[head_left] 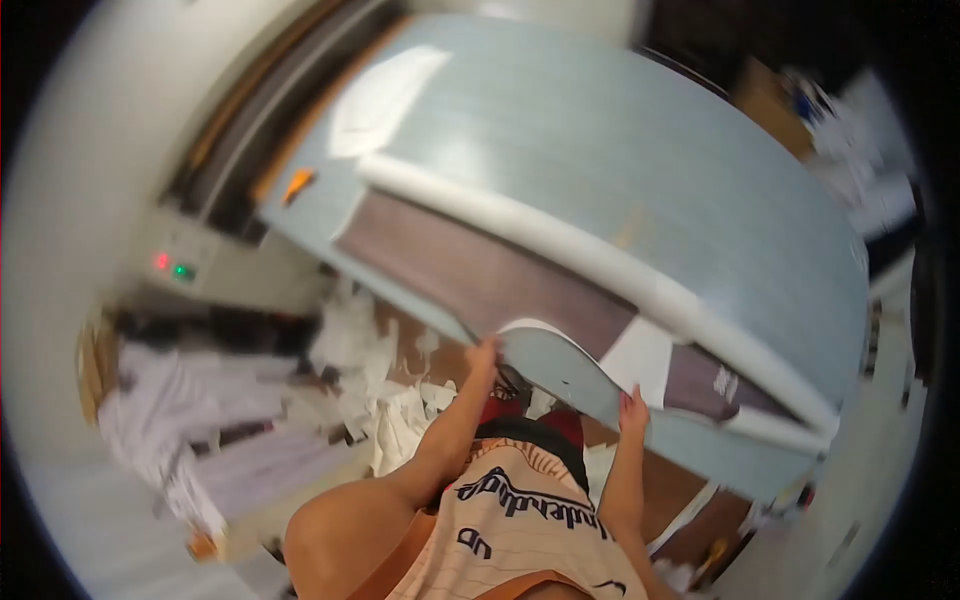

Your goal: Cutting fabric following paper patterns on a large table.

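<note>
A long printed sheet, dull purple with white parts, lies along the near side of a blue-grey table. I cannot tell whether it is paper or fabric. Its far side is gathered into a white roll. My left hand is closed on the near edge, beside a curved cut-out where the table top shows. To the right of that curve, my right hand pinches the sheet's white part. Motion blurs the fingers somewhat.
A white piece and a small orange object lie at the table's far left. Behind stands a machine with red and green lit displays. Pale cloth is heaped at left; scraps litter the floor. White bundles sit far right.
</note>
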The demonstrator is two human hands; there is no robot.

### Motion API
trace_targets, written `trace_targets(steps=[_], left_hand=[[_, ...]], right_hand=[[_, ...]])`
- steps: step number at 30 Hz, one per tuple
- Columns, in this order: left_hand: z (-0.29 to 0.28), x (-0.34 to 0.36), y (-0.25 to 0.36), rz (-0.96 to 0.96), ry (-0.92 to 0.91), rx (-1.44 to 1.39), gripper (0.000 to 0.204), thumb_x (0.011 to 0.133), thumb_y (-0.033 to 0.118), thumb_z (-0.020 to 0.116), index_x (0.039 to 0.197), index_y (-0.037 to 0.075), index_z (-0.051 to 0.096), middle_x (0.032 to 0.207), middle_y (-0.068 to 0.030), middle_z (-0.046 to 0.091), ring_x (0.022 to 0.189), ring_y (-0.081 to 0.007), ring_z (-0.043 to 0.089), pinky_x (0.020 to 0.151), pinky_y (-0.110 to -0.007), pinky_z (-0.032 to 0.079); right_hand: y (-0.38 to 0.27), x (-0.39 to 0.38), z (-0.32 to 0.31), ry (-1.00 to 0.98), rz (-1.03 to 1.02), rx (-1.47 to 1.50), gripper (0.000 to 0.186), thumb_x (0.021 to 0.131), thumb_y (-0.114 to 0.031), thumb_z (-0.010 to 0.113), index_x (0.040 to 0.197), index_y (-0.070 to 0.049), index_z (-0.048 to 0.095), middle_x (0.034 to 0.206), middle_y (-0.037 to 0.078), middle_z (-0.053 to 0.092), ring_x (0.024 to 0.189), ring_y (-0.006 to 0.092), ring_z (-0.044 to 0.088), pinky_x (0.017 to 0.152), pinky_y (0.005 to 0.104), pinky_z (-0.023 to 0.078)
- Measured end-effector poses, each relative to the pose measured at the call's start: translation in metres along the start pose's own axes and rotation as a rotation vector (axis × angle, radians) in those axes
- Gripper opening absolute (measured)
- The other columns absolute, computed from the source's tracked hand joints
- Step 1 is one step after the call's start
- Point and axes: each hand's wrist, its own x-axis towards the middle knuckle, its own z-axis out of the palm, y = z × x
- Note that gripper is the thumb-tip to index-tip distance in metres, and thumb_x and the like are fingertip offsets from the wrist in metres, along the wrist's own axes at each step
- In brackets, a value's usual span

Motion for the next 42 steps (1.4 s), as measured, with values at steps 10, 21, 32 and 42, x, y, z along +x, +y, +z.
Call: trace_targets(steps=[10, 21, 32, 42], left_hand=[[-0.055, -0.002, -0.009, 0.091, -0.074, 0.013, 0.015, 0.075, 0.016, 0.080, 0.080, 0.011, 0.067, 0.067, -0.0008, 0.059, 0.052, -0.0136, 0.054, 0.047, -0.031, 0.044], [-0.031, -0.048, -0.046, 0.115, -0.219, 0.233, 0.040, 0.085, 0.028, 0.081, 0.108, 0.000, 0.063, 0.091, -0.0139, 0.071, 0.066, -0.0139, 0.063, 0.049, -0.024, 0.044], [0.138, -0.116, -0.184, -0.071, -0.259, 0.434, 0.065, 0.082, 0.064, 0.070, 0.101, 0.003, 0.068, 0.086, -0.0086, 0.074, 0.060, -0.0146, 0.056, 0.051, -0.029, 0.041], [0.173, -0.131, -0.211, -0.155, -0.211, 0.263, 0.021, 0.086, 0.011, 0.076, 0.074, 0.008, 0.059, 0.066, 0.0006, 0.053, 0.051, -0.0122, 0.045, 0.047, -0.030, 0.040]], right_hand=[[0.018, 0.014, -0.039, -0.378, -0.096, -0.332, 0.030, 0.094, -0.011, 0.067, 0.119, 0.005, 0.061, 0.109, 0.016, 0.068, 0.101, 0.0257, 0.067, 0.088, 0.0354, 0.057], [-0.126, -0.042, 0.156, -0.365, -1.523, -1.584, 0.070, 0.072, -0.030, 0.083, 0.133, -0.011, 0.056, 0.136, 0.015, 0.055, 0.131, 0.0328, 0.048, 0.110, 0.0498, 0.035], [-0.195, 0.116, 0.172, -0.660, -1.282, -1.897, 0.066, 0.065, -0.021, 0.081, 0.126, -0.011, 0.059, 0.113, 0.017, 0.065, 0.110, 0.0370, 0.060, 0.098, 0.0485, 0.046], [-0.181, 0.133, 0.140, -0.442, -1.239, -1.976, 0.054, 0.064, -0.017, 0.080, 0.113, -0.010, 0.058, 0.103, 0.013, 0.065, 0.100, 0.0296, 0.063, 0.090, 0.0411, 0.044]])
